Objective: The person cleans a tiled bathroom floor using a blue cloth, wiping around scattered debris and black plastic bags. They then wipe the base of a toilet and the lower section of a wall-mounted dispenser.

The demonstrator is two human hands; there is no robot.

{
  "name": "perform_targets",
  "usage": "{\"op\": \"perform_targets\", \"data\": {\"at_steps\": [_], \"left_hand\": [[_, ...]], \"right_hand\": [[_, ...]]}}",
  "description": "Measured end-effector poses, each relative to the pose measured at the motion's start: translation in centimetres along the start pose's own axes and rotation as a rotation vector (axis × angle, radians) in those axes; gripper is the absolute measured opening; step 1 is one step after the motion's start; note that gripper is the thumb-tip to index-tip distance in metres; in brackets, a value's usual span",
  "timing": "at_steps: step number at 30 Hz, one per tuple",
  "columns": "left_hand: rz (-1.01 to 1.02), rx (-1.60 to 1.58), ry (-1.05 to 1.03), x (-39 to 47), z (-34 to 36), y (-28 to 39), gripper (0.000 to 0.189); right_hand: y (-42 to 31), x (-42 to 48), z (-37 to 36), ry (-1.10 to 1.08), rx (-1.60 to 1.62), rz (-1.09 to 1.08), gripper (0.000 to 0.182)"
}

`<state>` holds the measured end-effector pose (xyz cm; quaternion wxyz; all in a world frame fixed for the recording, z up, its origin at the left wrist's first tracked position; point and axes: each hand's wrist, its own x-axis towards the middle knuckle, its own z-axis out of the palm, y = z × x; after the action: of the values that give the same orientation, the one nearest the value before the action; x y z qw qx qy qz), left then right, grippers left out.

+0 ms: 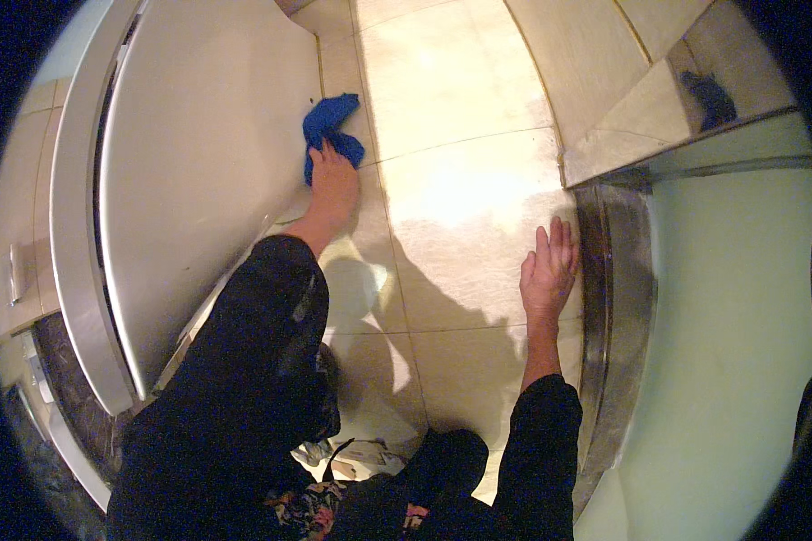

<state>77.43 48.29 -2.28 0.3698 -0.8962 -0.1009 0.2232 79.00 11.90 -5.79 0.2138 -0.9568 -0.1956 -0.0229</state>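
Note:
My left hand (335,182) presses a crumpled blue cloth (331,118) against the tiled floor (446,155), close to the side of a large pale panel, perhaps an appliance. Part of the cloth spreads out beyond my fingertips. On the right, my right hand (548,270) rests palm down on the floor tiles with its fingers extended and nothing in it. Its fingertips lie beside a dark sill strip. Bright light falls on the tiles between the hands, and shadow covers the nearer tiles.
A large pale panel (203,149) stands at the left. At the right are a dark metallic-looking sill (602,304) and a greenish translucent panel (731,338). A tiled wall corner (582,101) juts in at the upper right. My knees and dark clothing fill the bottom.

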Motion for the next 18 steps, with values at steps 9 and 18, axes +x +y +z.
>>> {"op": "perform_targets", "data": {"at_steps": [9,18], "left_hand": [[-0.122,-0.455,0.133,-7.5,1.3,2.9,0.048],[-0.383,-0.836,0.226,-10.2,3.1,7.0,0.052]], "right_hand": [[0.0,0.2,-0.1,-0.033,-0.023,0.009,0.039],[-0.5,0.2,0.2,0.021,0.002,-0.025,0.037]]}}
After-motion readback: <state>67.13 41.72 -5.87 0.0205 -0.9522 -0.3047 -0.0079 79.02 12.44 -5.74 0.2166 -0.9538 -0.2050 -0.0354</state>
